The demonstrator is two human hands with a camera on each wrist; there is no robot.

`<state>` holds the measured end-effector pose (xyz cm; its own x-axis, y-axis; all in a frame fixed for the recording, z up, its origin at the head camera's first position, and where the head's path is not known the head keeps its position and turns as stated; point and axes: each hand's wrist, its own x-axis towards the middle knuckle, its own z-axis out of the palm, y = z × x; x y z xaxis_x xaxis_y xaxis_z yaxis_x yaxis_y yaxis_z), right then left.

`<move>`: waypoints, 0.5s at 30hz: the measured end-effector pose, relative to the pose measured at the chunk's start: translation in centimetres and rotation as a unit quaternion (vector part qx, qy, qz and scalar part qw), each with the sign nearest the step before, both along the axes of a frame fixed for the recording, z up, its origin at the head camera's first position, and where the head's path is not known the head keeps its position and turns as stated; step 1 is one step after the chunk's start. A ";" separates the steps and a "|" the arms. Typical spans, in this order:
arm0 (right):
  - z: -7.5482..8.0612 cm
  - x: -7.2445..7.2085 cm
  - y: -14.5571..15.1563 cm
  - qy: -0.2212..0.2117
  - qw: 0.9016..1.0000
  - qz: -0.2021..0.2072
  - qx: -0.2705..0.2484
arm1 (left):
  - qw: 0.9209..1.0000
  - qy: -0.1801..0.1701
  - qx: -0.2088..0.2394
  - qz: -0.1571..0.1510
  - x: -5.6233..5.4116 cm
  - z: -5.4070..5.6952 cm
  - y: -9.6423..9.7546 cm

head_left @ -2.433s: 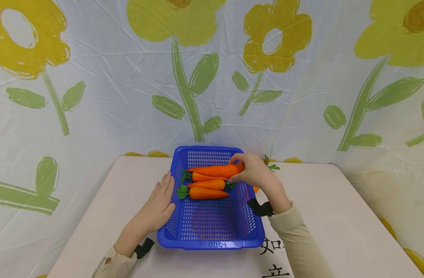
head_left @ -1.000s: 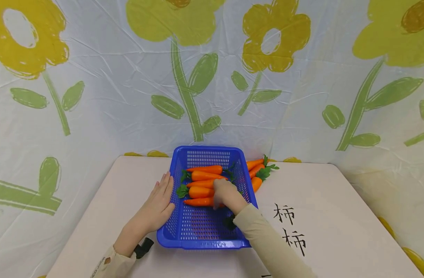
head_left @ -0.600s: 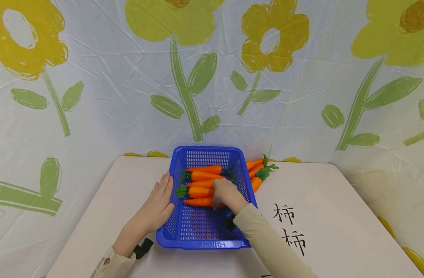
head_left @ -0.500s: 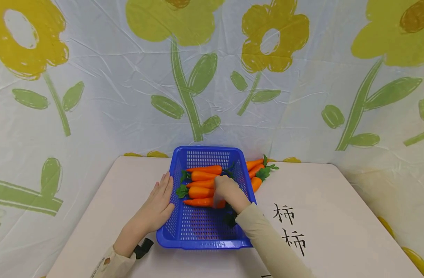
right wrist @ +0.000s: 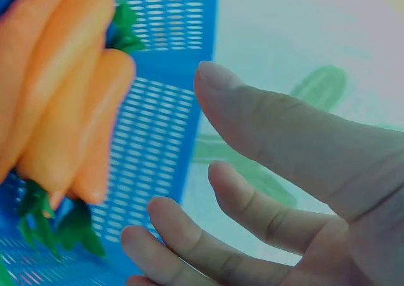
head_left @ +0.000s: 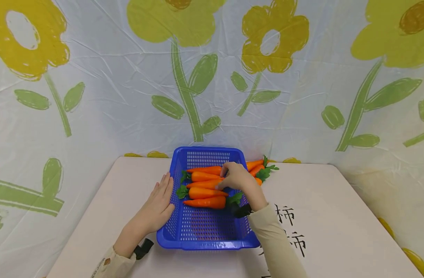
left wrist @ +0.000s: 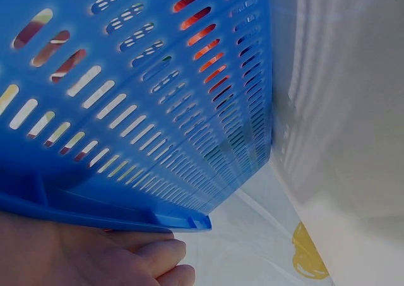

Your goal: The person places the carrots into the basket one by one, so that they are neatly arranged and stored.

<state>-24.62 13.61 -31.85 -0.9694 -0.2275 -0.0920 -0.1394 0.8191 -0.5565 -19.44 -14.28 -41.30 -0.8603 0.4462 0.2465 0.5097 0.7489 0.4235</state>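
Note:
A blue perforated plastic basket (head_left: pixel 184 244) holds several orange carrots with green tops, lying side by side across its back half. The frontmost carrot (head_left: pixel 207 202) has its leafy end at the right. My left hand (head_left: pixel 156 206) rests straight-fingered against the basket's left rim; in the left wrist view its fingers (left wrist: pixel 161 257) lie just under the blue rim. Over the basket's right side hovers my right hand (head_left: pixel 242 180), thumb and fingers spread with nothing between them. In the right wrist view a gap shows between the thumb (right wrist: pixel 252 115) and the fingers.
More carrots (head_left: pixel 255 166) lie on the white table just outside the basket's right wall, partly hidden by my right hand. Black written characters (head_left: pixel 295 241) mark the tabletop at the right. A flower-patterned cloth (head_left: pixel 128 77) hangs behind the table.
My right hand has let go of the frontmost carrot, which stays in the basket, and has moved up and right towards the right rim. My left hand has stayed put.

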 end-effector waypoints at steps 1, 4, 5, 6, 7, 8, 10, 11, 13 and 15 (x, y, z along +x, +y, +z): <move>0.3 0.2 0.2 0.003 1.000 0.003 -0.010 | 1.000 0.001 0.002 0.000 0.0 0.0 0.0; 1.1 0.8 0.9 0.001 0.999 0.003 -0.041 | 1.000 -0.003 0.002 0.002 0.0 0.1 0.1; 1.3 0.9 1.2 0.004 0.999 0.004 -0.049 | 1.000 -0.004 0.003 0.002 0.0 0.1 0.1; 1.5 1.1 1.5 0.007 0.998 0.003 -0.057 | 1.000 -0.003 0.003 0.002 0.0 0.1 0.1; 1.7 1.2 1.8 0.012 0.998 0.001 -0.064 | 1.000 -0.003 0.003 0.002 0.0 0.1 0.1; 1.9 1.4 2.1 0.019 0.998 -0.002 -0.067 | 1.000 -0.004 0.002 0.002 0.0 0.1 0.1; 2.1 1.6 2.8 0.039 0.996 -0.008 -0.078 | 1.000 0.003 0.006 0.001 0.0 0.1 0.1; 2.2 1.7 3.2 0.051 0.995 -0.009 -0.082 | 1.000 0.004 0.006 0.000 0.0 0.0 0.1; 2.3 1.9 4.1 0.071 0.993 -0.017 -0.097 | 1.000 0.006 0.006 -0.001 -0.1 0.0 0.0; 2.3 2.0 5.0 0.089 0.989 -0.021 -0.116 | 1.000 0.005 0.006 -0.001 -0.1 0.0 0.0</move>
<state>-22.67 18.61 -29.51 -0.9746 -0.1811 0.1316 -0.2207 0.6789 -0.7003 -19.54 -14.27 -41.30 -0.8566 0.4456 0.2601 0.5160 0.7427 0.4268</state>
